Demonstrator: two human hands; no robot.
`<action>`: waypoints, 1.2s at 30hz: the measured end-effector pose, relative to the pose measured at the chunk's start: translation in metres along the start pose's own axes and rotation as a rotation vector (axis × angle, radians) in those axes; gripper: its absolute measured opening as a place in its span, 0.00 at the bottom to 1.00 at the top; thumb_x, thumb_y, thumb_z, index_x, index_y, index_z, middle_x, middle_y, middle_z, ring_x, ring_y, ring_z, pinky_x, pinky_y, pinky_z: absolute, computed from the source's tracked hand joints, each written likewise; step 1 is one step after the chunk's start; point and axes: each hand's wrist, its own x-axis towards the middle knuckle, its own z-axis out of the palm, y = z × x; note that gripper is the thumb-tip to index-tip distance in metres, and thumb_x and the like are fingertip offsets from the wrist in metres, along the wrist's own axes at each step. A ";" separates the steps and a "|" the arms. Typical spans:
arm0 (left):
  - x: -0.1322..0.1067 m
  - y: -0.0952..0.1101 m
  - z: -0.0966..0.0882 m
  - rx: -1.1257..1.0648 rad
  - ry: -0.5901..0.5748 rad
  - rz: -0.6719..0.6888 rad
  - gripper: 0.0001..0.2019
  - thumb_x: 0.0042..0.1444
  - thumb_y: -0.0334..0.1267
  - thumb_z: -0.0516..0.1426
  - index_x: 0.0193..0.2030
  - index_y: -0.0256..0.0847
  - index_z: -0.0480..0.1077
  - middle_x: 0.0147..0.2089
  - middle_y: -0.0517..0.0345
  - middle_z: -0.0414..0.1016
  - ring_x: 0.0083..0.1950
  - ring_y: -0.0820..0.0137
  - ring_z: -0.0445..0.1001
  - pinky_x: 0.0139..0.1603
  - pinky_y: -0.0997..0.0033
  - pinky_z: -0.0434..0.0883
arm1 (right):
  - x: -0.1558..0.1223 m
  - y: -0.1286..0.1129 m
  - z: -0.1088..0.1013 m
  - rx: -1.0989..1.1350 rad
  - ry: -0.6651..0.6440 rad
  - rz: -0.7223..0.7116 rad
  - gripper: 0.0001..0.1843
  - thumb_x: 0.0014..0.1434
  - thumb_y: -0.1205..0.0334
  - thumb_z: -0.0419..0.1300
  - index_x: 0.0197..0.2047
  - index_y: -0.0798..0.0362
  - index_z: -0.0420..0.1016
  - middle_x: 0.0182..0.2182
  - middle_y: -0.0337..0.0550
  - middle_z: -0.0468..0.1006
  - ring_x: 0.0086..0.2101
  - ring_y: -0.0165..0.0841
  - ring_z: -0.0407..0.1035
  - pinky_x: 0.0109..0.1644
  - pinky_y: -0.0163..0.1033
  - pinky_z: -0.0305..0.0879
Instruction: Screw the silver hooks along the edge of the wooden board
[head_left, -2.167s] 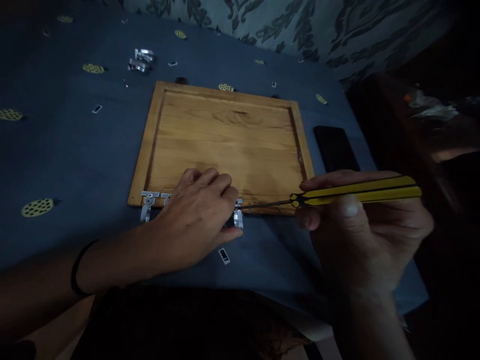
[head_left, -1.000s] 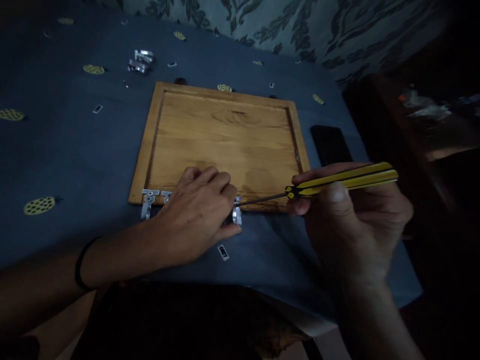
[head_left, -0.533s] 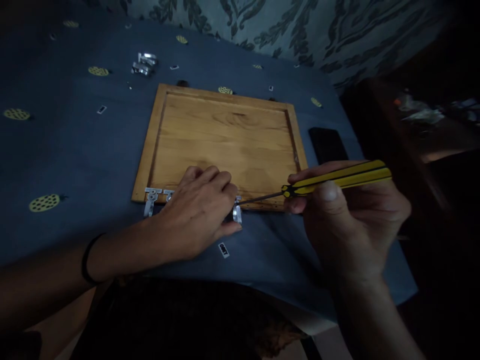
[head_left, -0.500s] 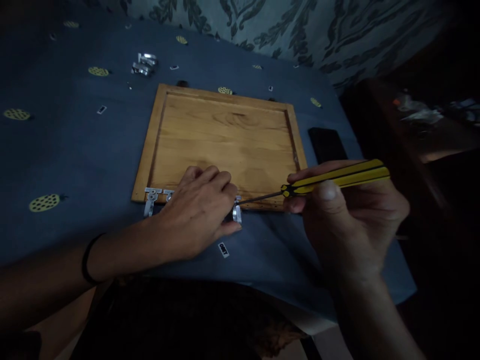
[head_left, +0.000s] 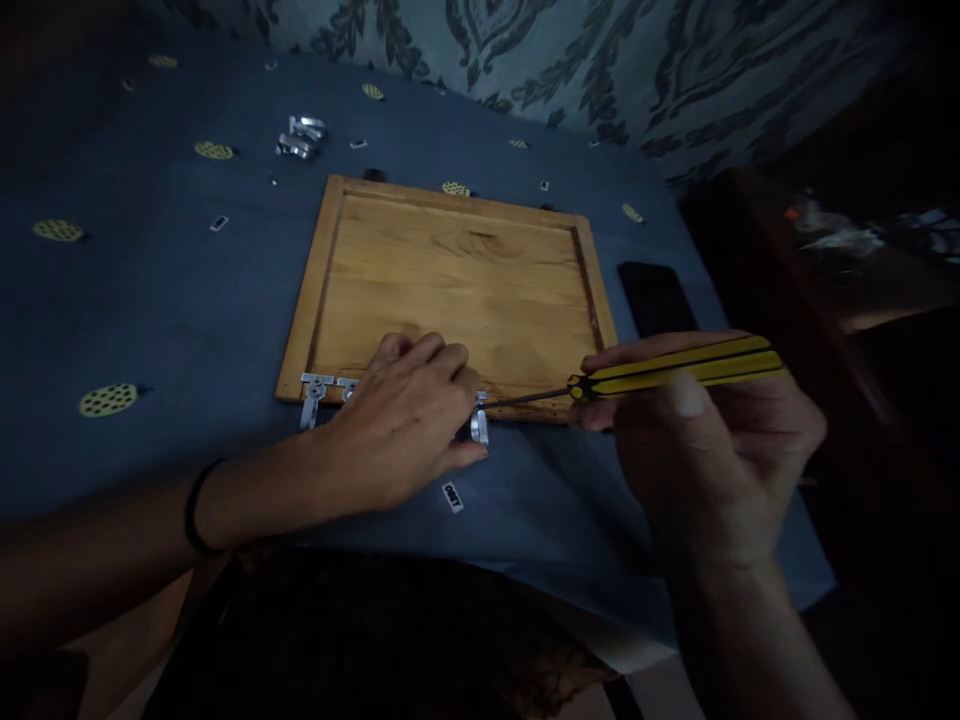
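Note:
A framed wooden panel (head_left: pixel 457 280) lies flat on a blue patterned tablecloth (head_left: pixel 157 310). My left hand (head_left: pixel 397 430) rests curled over the panel's near edge, its fingers pinching a small metal hook (head_left: pixel 478 425) against the wood. My right hand (head_left: pixel 705 450) grips a screwdriver (head_left: pixel 667 368) with a yellow and black handle. Its thin shaft runs left and the tip meets the hook under my left fingertips. Two more metal hooks (head_left: pixel 313 392) are fixed along the same edge further left.
A heap of loose metal hooks (head_left: pixel 300 138) lies at the back left of the cloth. A dark phone (head_left: pixel 657 298) lies right of the panel. Small labels (head_left: pixel 451 496) are scattered about. The table edge runs just below my hands; dark furniture stands at the right.
The view has shifted slightly. My right hand has turned the screwdriver handle a little; its tip stays on the hook. My left hand keeps its hold.

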 end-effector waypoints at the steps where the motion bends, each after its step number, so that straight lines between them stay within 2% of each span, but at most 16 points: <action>1: 0.000 0.000 0.000 -0.001 -0.008 -0.002 0.16 0.64 0.48 0.65 0.46 0.35 0.76 0.48 0.46 0.77 0.55 0.52 0.72 0.55 0.53 0.66 | 0.000 0.000 -0.001 0.007 -0.008 -0.002 0.07 0.63 0.57 0.70 0.42 0.49 0.85 0.37 0.42 0.86 0.24 0.28 0.76 0.29 0.37 0.78; 7: -0.001 0.000 0.001 0.007 0.012 0.010 0.17 0.64 0.49 0.65 0.46 0.35 0.76 0.47 0.47 0.77 0.55 0.53 0.72 0.55 0.53 0.66 | 0.004 0.000 -0.005 -0.020 -0.038 -0.003 0.07 0.59 0.57 0.73 0.41 0.48 0.86 0.38 0.43 0.86 0.22 0.29 0.76 0.26 0.38 0.77; 11: -0.001 0.000 0.000 0.010 0.009 0.011 0.16 0.65 0.48 0.64 0.45 0.35 0.75 0.47 0.48 0.77 0.54 0.54 0.72 0.54 0.54 0.66 | 0.008 -0.004 -0.001 0.014 -0.046 -0.005 0.09 0.56 0.57 0.75 0.37 0.49 0.82 0.37 0.40 0.87 0.18 0.28 0.72 0.21 0.38 0.73; 17: -0.001 0.000 0.002 0.008 0.040 0.022 0.16 0.64 0.48 0.65 0.46 0.35 0.75 0.47 0.48 0.77 0.54 0.54 0.72 0.54 0.55 0.65 | 0.010 -0.004 0.006 0.038 -0.039 0.016 0.12 0.55 0.59 0.76 0.34 0.49 0.77 0.35 0.38 0.88 0.17 0.28 0.72 0.20 0.36 0.72; 20: -0.001 -0.001 0.004 0.005 0.058 0.023 0.16 0.64 0.48 0.65 0.45 0.35 0.75 0.46 0.48 0.77 0.53 0.54 0.72 0.54 0.55 0.65 | 0.009 -0.003 0.005 0.028 -0.051 0.025 0.10 0.57 0.57 0.75 0.41 0.47 0.83 0.36 0.40 0.87 0.20 0.28 0.74 0.22 0.37 0.75; 23: -0.001 -0.001 0.005 -0.003 0.055 0.021 0.16 0.63 0.48 0.65 0.45 0.35 0.76 0.46 0.49 0.77 0.53 0.55 0.72 0.54 0.55 0.65 | 0.008 -0.004 0.002 -0.012 -0.071 0.016 0.15 0.60 0.55 0.72 0.50 0.44 0.85 0.37 0.41 0.87 0.21 0.29 0.74 0.26 0.39 0.78; 28: -0.001 -0.001 0.004 -0.005 0.064 0.020 0.16 0.63 0.48 0.66 0.45 0.35 0.76 0.45 0.49 0.76 0.53 0.55 0.73 0.55 0.56 0.65 | 0.007 -0.007 0.002 -0.014 -0.085 0.015 0.07 0.60 0.57 0.73 0.42 0.47 0.87 0.37 0.42 0.86 0.21 0.29 0.74 0.23 0.39 0.76; 33: -0.001 -0.001 0.005 -0.001 0.072 0.022 0.15 0.63 0.47 0.66 0.44 0.35 0.76 0.45 0.49 0.77 0.52 0.55 0.73 0.54 0.56 0.66 | 0.009 -0.009 0.010 -0.041 -0.116 -0.026 0.09 0.57 0.53 0.75 0.40 0.43 0.85 0.36 0.37 0.86 0.18 0.28 0.70 0.23 0.41 0.73; 36: -0.001 -0.002 0.007 0.007 0.102 0.029 0.15 0.63 0.47 0.65 0.44 0.35 0.77 0.45 0.49 0.77 0.52 0.55 0.73 0.54 0.56 0.66 | 0.012 -0.011 0.017 -0.025 -0.143 -0.021 0.08 0.57 0.54 0.75 0.39 0.41 0.83 0.36 0.35 0.85 0.17 0.28 0.69 0.18 0.40 0.69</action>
